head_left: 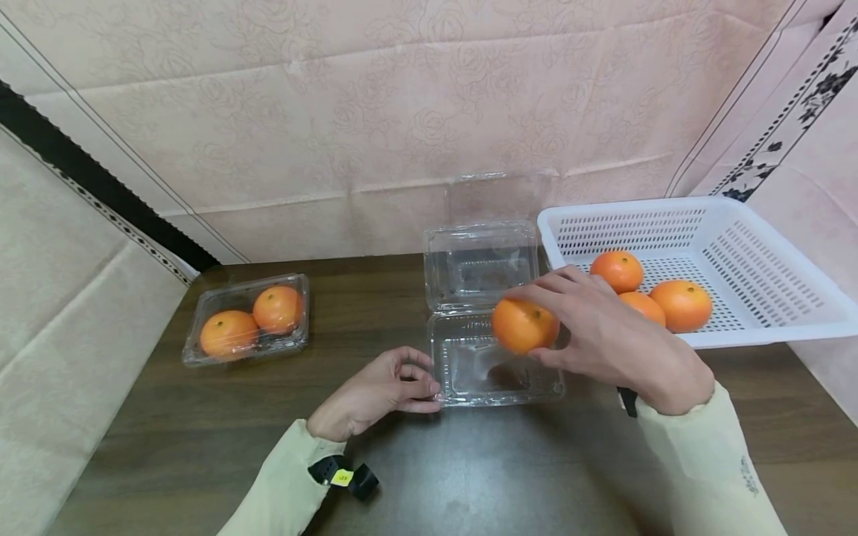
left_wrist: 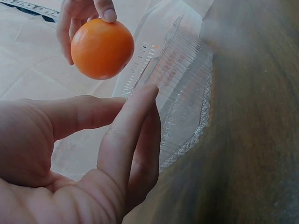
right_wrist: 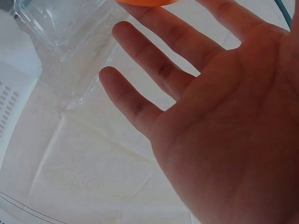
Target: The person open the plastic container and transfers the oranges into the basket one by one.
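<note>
My right hand (head_left: 610, 339) grips an orange (head_left: 524, 326) between thumb and fingers, just above the base of an opened clear plastic clamshell box (head_left: 469, 372). The same orange (left_wrist: 103, 49) shows in the left wrist view, while only its lower edge enters the right wrist view. At the box's near left corner, my left hand (head_left: 382, 391) pinches the rim with thumb and fingertips. The box's hinged lid (head_left: 479, 264) lies folded back, away from me. Where exactly the left fingertips meet the rim is partly hidden.
A white perforated basket (head_left: 798, 260) on the right holds several oranges (head_left: 680, 305) at its left side. To the left stands a closed clear box (head_left: 298, 339) with two oranges (head_left: 229, 333) inside. Patterned cloth (head_left: 375, 134) hangs behind the dark wooden table (head_left: 375, 313).
</note>
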A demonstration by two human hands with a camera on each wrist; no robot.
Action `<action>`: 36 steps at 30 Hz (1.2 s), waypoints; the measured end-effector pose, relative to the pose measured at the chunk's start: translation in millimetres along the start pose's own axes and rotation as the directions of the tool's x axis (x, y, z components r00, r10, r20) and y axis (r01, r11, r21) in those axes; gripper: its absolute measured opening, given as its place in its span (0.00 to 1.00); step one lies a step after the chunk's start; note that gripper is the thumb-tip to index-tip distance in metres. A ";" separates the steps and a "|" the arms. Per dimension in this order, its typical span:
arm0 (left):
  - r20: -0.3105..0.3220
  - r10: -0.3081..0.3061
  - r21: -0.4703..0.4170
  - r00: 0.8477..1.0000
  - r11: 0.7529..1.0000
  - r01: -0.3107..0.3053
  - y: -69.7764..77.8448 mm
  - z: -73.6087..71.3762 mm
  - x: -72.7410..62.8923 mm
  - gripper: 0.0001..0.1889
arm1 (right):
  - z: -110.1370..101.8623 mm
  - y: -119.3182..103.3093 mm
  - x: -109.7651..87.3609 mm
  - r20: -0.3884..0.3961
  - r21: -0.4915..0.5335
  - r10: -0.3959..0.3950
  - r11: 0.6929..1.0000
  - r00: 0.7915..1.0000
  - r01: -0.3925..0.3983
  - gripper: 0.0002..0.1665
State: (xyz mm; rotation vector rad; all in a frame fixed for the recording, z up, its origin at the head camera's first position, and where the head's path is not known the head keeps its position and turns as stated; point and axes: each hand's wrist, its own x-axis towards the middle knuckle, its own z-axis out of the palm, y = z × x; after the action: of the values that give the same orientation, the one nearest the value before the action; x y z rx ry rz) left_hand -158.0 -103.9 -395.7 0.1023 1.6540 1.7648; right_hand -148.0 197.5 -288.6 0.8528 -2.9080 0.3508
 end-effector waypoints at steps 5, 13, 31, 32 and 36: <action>0.002 0.003 0.001 1.000 1.000 -0.003 -0.4 -0.1 0.2 0.24 | -2.1 3.3 -1.2 -0.012 -0.006 -0.013 1.000 1.000 0.013 0.40; -0.001 0.005 -0.005 1.000 1.000 -0.005 -0.7 0.3 0.7 0.25 | -6.3 4.5 -4.6 0.000 -0.008 0.022 1.000 1.000 -0.022 0.40; -0.003 0.007 -0.001 1.000 1.000 -0.007 -1.8 0.7 1.7 0.24 | -13.3 13.5 -9.9 -0.013 0.036 0.037 0.999 0.999 -0.036 0.40; -0.004 0.007 0.000 1.000 1.000 -0.007 -1.7 0.7 1.7 0.24 | -14.0 14.1 -10.3 -0.014 0.041 0.038 0.998 0.999 -0.037 0.40; -0.002 0.009 0.001 1.000 1.000 -0.009 -1.5 0.7 1.4 0.24 | -16.5 16.1 -11.6 -0.017 0.041 0.068 0.997 0.998 -0.067 0.40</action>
State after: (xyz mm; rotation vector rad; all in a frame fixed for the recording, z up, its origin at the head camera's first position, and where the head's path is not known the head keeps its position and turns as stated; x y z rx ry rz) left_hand -158.1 -102.6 -397.5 0.1080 1.6581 1.7718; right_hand -146.6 220.7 -277.5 0.7536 -2.9276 0.4228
